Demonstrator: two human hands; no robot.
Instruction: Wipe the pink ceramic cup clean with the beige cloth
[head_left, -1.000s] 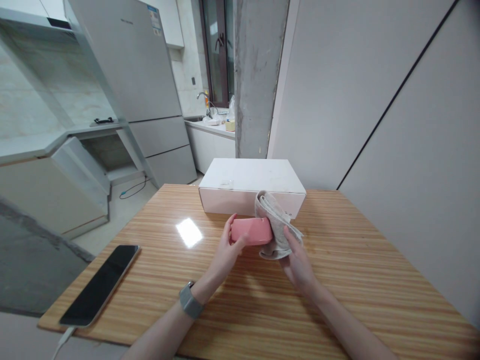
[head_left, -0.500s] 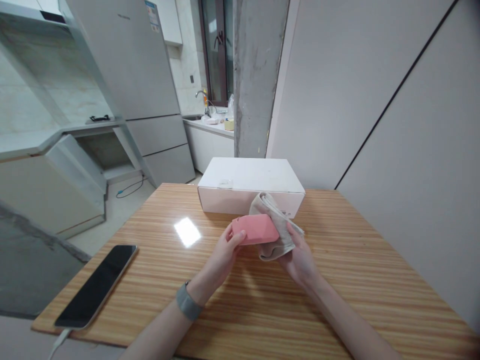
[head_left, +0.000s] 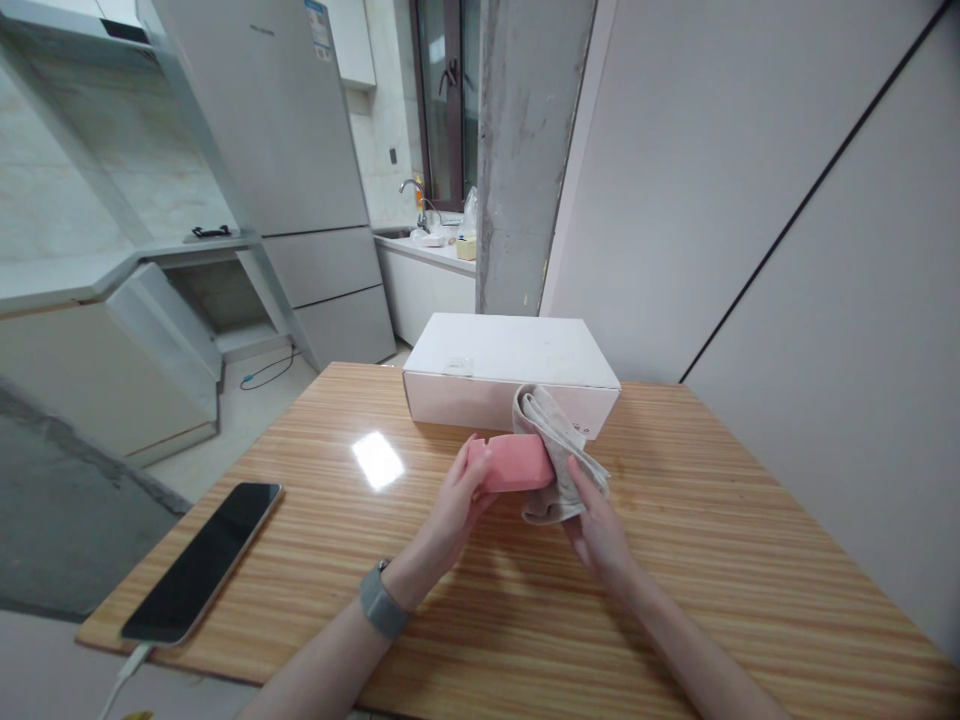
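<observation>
My left hand [head_left: 454, 505] grips the left end of a small pink case [head_left: 514, 463] and holds it just above the wooden table [head_left: 675, 560]. A grey watch sits on that wrist. My right hand [head_left: 600, 535] holds a folded beige cloth [head_left: 555, 455], which is pressed around the right end of the pink case. Both hands are closed on what they hold. The case's right end is hidden by the cloth.
A shut white cardboard box [head_left: 510, 370] lies right behind my hands. A dark phone [head_left: 202, 562] with a white cable lies at the table's left edge. White wall panels stand close on the right; a fridge and kitchen counter lie beyond on the left.
The pink case has turned a little in my left hand, and the cloth in my right hand has shifted along its right end. My hands stay in about the same place.
</observation>
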